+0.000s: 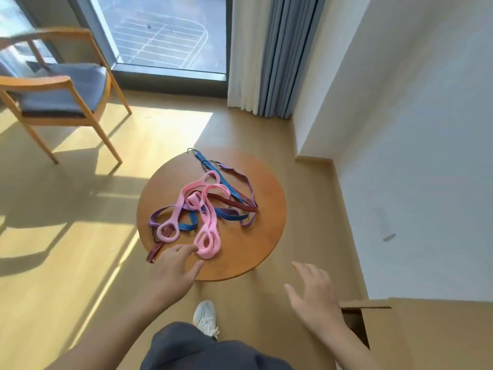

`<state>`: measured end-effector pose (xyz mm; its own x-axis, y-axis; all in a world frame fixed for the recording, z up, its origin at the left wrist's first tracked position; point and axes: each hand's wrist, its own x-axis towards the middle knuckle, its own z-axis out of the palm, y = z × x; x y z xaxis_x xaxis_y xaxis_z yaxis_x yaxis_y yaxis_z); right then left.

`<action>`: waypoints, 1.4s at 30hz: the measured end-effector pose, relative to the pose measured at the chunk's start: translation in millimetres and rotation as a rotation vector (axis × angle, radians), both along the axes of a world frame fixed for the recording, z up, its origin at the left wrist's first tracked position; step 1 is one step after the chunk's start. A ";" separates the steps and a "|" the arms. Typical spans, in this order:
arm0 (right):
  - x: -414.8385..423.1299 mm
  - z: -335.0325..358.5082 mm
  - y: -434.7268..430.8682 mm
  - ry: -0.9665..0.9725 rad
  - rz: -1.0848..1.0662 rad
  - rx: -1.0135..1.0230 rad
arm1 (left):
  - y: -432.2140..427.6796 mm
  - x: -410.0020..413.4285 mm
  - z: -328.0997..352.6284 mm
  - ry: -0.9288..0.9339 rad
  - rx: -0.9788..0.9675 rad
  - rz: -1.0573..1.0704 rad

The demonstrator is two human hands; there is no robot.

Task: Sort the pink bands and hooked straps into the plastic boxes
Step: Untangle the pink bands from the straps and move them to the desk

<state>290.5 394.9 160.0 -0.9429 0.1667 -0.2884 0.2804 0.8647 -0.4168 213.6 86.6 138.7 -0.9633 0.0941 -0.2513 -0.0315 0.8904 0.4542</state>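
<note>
A tangle of pink bands (205,222) and blue, purple and dark red hooked straps (234,206) lies on a small round wooden table (266,231). Metal hooks (198,153) stick out at the table's far edge. My left hand (173,271) reaches over the table's near edge, fingers extended, its fingertips at the nearest pink loop. My right hand (314,292) hovers open, to the right of the table, above the floor and holding nothing. No plastic boxes are in view.
A wooden armchair (58,94) with a grey cushion stands at the back left by the window. An open cardboard box (373,324) sits at the lower right against the wall. My shoe (205,316) is on the floor below the table.
</note>
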 end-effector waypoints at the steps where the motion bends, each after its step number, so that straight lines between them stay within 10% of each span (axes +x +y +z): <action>1: -10.8 -3.3 -13.0 -0.017 0.033 0.005 | -13.6 -6.1 -4.5 -0.011 0.005 0.016; 12: -125.5 -42.9 -110.0 -0.260 0.246 -0.012 | -94.4 -25.7 -45.1 -0.173 0.031 0.209; 29: -298.2 -210.0 -153.2 -0.680 -0.311 -0.512 | -36.8 -67.1 -98.1 -0.336 0.222 0.609; 42: -276.9 -96.0 -123.8 -0.248 0.154 -0.616 | 7.4 -153.2 -92.6 -0.161 0.353 0.268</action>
<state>13.6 271.1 64.0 -0.8363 -0.2279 -0.4987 0.3245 0.5274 -0.7852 60.4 94.0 46.0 -0.9166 -0.0464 -0.3971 -0.3344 0.6333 0.6980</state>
